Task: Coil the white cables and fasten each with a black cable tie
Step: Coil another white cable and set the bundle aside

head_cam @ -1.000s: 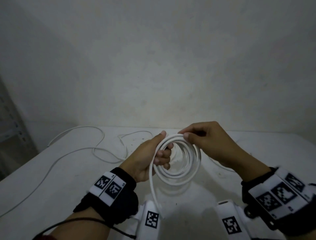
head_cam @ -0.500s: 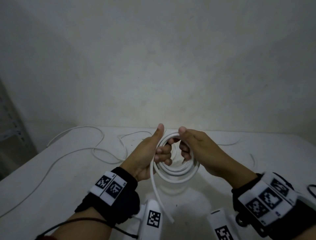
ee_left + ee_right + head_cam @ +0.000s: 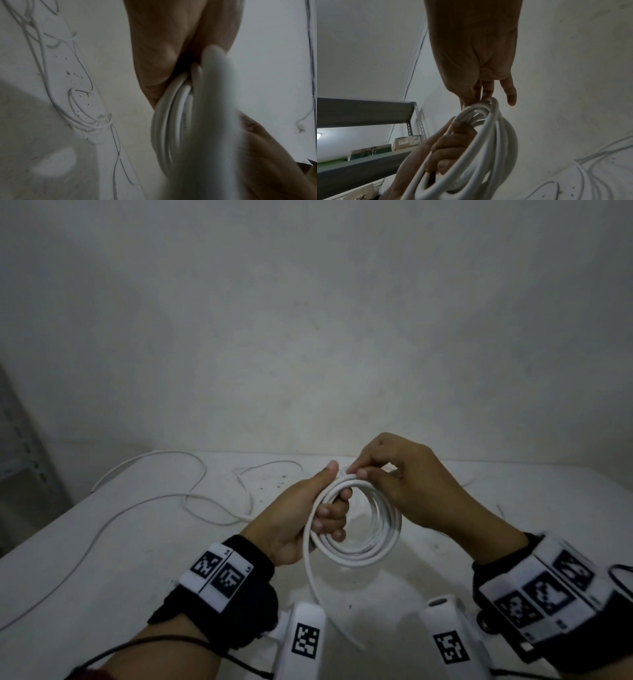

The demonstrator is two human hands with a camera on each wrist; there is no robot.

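A thick white cable is wound into a coil (image 3: 363,546) held upright above the table. My left hand (image 3: 308,518) grips the coil's left side, fingers curled through the ring and thumb up along it. My right hand (image 3: 394,477) pinches the top of the coil with thumb and fingertips. The cable's loose tail (image 3: 318,601) hangs down from the left hand toward me. In the right wrist view the coil (image 3: 488,148) shows several loops under the pinching fingers (image 3: 481,94). The left wrist view shows the coil (image 3: 171,121) edge-on. No black cable tie is visible.
Thin white cables (image 3: 171,494) lie loose over the far left of the white table (image 3: 102,577). Another thin cable (image 3: 469,482) lies at the far right. A grey metal shelf (image 3: 359,111) with boxes stands to the left. A wall rises right behind the table.
My right hand has come up from inside the ring to pinch the coil's top, laying another loop. The left hand keeps its grip, and the hanging tail is shorter than a second ago.
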